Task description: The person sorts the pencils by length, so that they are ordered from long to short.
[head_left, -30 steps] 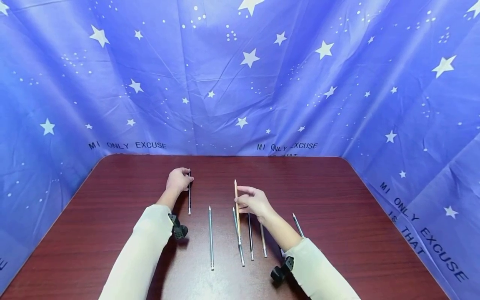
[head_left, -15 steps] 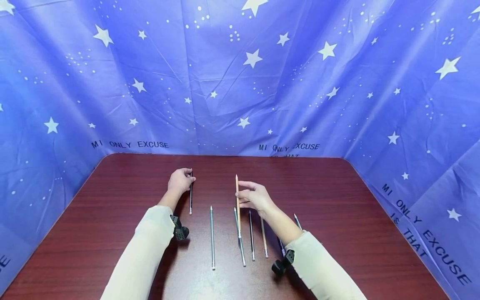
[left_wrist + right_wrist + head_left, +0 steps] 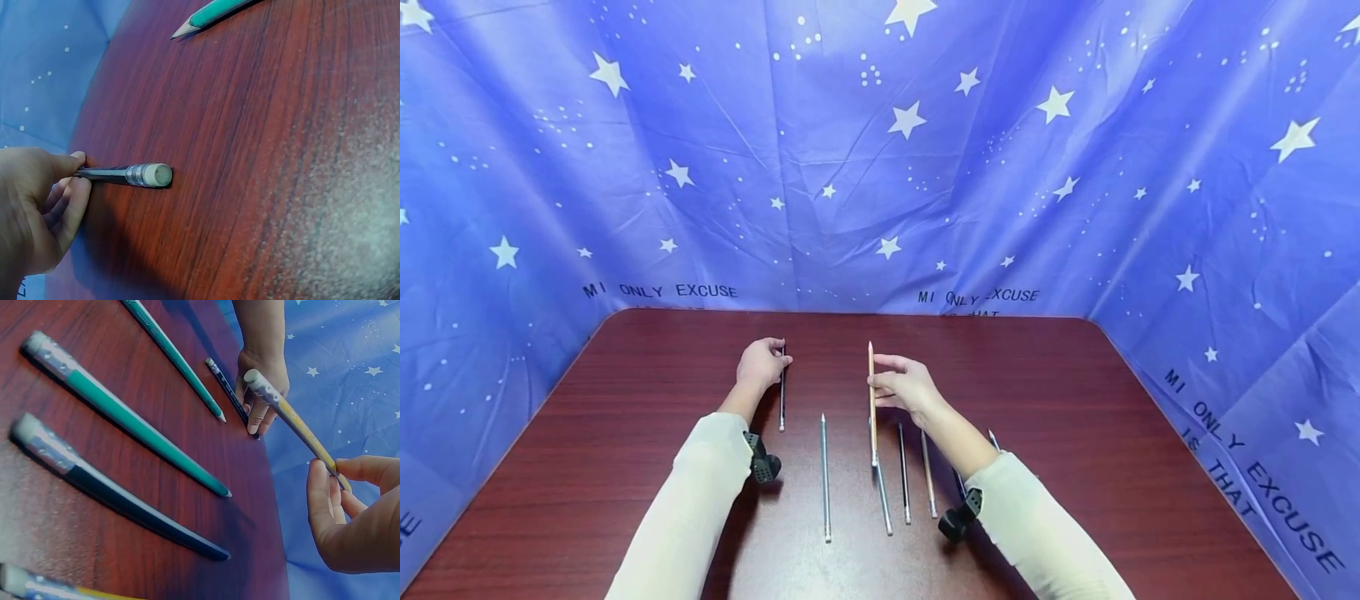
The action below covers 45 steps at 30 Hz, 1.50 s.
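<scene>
My left hand (image 3: 760, 364) pinches a black pencil (image 3: 783, 404) between thumb and fingers near its far end, at the left of the table. Its white eraser end points toward me, low over the wood in the left wrist view. Raised above the table's middle, a yellow pencil (image 3: 303, 430) is pinched by my right hand (image 3: 910, 390), tip pointing away. In the head view it overlaps a green pencil (image 3: 884, 502) lying beneath. A second green pencil (image 3: 825, 479) lies between the hands. Right of the middle lie another black pencil (image 3: 905, 479) and another yellow pencil (image 3: 928, 479).
Near the right sleeve, a dark pencil (image 3: 960, 483) and a pencil tip (image 3: 993, 437) show, partly hidden by the forearm. The reddish-brown table (image 3: 662, 358) ends at a blue star-printed curtain (image 3: 820, 150). Black cameras sit on both wrists.
My right hand has lifted the yellow pencil and moved it slightly farther from me. My left hand stays at the black pencil, and the lying pencils keep their places.
</scene>
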Each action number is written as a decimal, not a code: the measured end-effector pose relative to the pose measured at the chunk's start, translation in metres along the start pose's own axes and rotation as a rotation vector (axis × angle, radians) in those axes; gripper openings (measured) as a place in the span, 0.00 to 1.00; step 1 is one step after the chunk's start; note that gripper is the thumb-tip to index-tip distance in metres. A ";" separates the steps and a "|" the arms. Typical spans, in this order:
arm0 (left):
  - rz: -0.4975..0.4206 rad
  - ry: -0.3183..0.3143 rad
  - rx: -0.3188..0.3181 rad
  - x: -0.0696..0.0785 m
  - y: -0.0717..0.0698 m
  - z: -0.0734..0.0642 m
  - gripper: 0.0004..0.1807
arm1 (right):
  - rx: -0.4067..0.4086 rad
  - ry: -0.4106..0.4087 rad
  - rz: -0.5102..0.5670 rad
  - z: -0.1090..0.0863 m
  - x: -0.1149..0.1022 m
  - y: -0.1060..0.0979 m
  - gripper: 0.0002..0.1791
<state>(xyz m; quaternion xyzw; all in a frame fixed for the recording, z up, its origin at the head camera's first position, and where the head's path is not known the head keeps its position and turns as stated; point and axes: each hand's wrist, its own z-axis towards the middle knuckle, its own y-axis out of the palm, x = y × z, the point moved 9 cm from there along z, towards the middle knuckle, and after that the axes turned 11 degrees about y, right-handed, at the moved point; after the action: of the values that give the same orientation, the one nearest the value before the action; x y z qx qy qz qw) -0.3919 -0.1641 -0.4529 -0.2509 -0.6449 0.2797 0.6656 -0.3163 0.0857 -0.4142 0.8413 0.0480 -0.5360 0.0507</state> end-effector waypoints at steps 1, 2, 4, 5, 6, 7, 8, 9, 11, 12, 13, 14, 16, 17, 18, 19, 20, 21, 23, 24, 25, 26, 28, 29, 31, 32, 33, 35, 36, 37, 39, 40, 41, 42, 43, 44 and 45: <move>0.008 -0.001 -0.001 0.000 0.000 0.000 0.22 | 0.000 0.001 0.001 0.001 0.000 0.001 0.27; 0.019 0.001 -0.001 0.000 0.001 0.000 0.23 | 0.000 0.003 0.007 0.002 -0.001 0.001 0.27; 0.033 0.006 0.001 0.001 0.001 0.000 0.23 | -0.004 -0.004 0.011 0.003 -0.003 0.003 0.27; 0.034 0.006 0.003 0.001 0.001 0.000 0.22 | -0.007 -0.007 0.013 0.004 -0.004 0.005 0.27; 0.037 0.007 0.004 0.001 0.001 0.000 0.22 | -0.011 -0.007 0.016 0.005 -0.005 0.006 0.27; 0.039 0.006 0.006 0.001 0.001 0.000 0.22 | -0.014 -0.007 0.017 0.006 -0.005 0.008 0.27; 0.043 0.007 0.008 0.001 0.001 0.000 0.22 | -0.018 -0.007 0.018 0.007 -0.006 0.010 0.27; 0.045 0.006 0.009 0.001 0.001 0.000 0.22 | -0.020 -0.007 0.014 0.007 -0.007 0.011 0.27; 0.052 0.003 0.010 0.000 0.001 0.000 0.22 | -0.021 0.000 0.013 0.008 -0.008 0.015 0.27; 0.056 0.004 0.011 0.000 0.001 0.000 0.22 | -0.021 0.004 0.012 0.009 -0.009 0.016 0.27; 0.058 0.004 0.012 0.000 0.000 0.000 0.22 | -0.021 0.005 0.010 0.010 -0.010 0.017 0.27; 0.065 0.005 0.016 0.001 0.000 0.000 0.22 | -0.020 0.006 0.011 0.011 -0.011 0.019 0.27; 0.074 0.007 0.021 0.001 -0.001 0.000 0.22 | -0.022 0.009 0.012 0.012 -0.012 0.021 0.27; 0.077 0.009 0.024 0.002 -0.002 -0.001 0.22 | -0.023 0.009 0.013 0.013 -0.012 0.022 0.27; 0.081 0.009 0.027 0.002 -0.002 -0.001 0.22 | -0.025 0.007 0.013 0.014 -0.012 0.024 0.27; 0.083 0.009 0.029 0.003 -0.003 -0.001 0.22 | -0.027 0.007 0.016 0.015 -0.012 0.025 0.27; 0.086 0.010 0.030 0.003 -0.003 -0.001 0.21 | -0.028 0.007 0.017 0.016 -0.012 0.026 0.27; 0.086 0.011 0.028 0.003 -0.003 -0.002 0.21 | -0.028 0.007 0.016 0.017 -0.012 0.028 0.27; 0.086 0.009 0.028 0.003 -0.002 -0.002 0.21 | -0.030 0.006 0.015 0.019 -0.013 0.030 0.27; 0.086 0.010 0.028 0.004 -0.002 -0.002 0.21 | -0.032 0.004 0.013 0.020 -0.013 0.032 0.27; 0.088 0.010 0.026 0.004 -0.002 -0.002 0.21 | -0.031 0.006 0.014 0.020 -0.014 0.033 0.27; 0.090 0.008 0.026 0.004 -0.002 -0.002 0.21 | -0.031 0.006 0.014 0.021 -0.015 0.034 0.27; 0.086 0.002 0.026 0.004 -0.002 -0.002 0.21 | -0.033 0.002 0.020 0.023 -0.016 0.038 0.27; 0.085 0.000 0.026 0.004 -0.002 -0.001 0.21 | -0.033 0.000 0.021 0.024 -0.017 0.039 0.27; 0.084 -0.005 0.028 0.003 -0.002 -0.002 0.21 | -0.031 -0.006 0.028 0.026 -0.019 0.043 0.26; 0.080 -0.009 0.028 0.003 -0.002 -0.002 0.22 | -0.032 -0.013 0.029 0.027 -0.020 0.045 0.26; 0.076 -0.012 0.029 0.003 -0.002 -0.002 0.22 | -0.032 -0.018 0.030 0.028 -0.020 0.046 0.26; 0.072 -0.016 0.029 0.003 -0.002 -0.002 0.22 | -0.028 -0.022 0.028 0.030 -0.021 0.050 0.26; 0.070 -0.018 0.030 0.002 -0.002 -0.002 0.22 | -0.025 -0.025 0.026 0.031 -0.022 0.052 0.26; 0.067 -0.019 0.029 0.002 -0.002 -0.002 0.22 | -0.021 -0.022 0.025 0.032 -0.022 0.053 0.26; 0.062 -0.021 0.030 0.002 -0.002 -0.001 0.21 | -0.011 -0.020 0.024 0.034 -0.021 0.056 0.26; 0.062 -0.019 0.029 0.002 -0.002 -0.001 0.21 | -0.006 -0.018 0.026 0.035 -0.021 0.057 0.26; 0.062 -0.016 0.029 0.002 -0.002 -0.001 0.21 | -0.002 -0.018 0.030 0.036 -0.021 0.059 0.26; 0.061 -0.015 0.029 0.002 -0.002 -0.001 0.21 | 0.004 -0.016 0.033 0.038 -0.021 0.060 0.26; 0.062 -0.014 0.029 0.002 -0.002 -0.001 0.21 | 0.008 -0.015 0.038 0.039 -0.020 0.061 0.25; 0.063 -0.012 0.028 0.002 -0.002 -0.001 0.21 | 0.012 -0.016 0.041 0.040 -0.020 0.063 0.25; 0.064 -0.011 0.029 0.002 -0.002 -0.001 0.22 | 0.015 -0.015 0.043 0.042 -0.020 0.064 0.25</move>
<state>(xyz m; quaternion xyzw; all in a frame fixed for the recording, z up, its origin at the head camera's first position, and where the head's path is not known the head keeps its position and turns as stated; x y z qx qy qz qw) -0.3909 -0.1644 -0.4503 -0.2604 -0.6360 0.3115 0.6562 -0.3533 0.0157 -0.4115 0.8384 0.0255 -0.5416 0.0562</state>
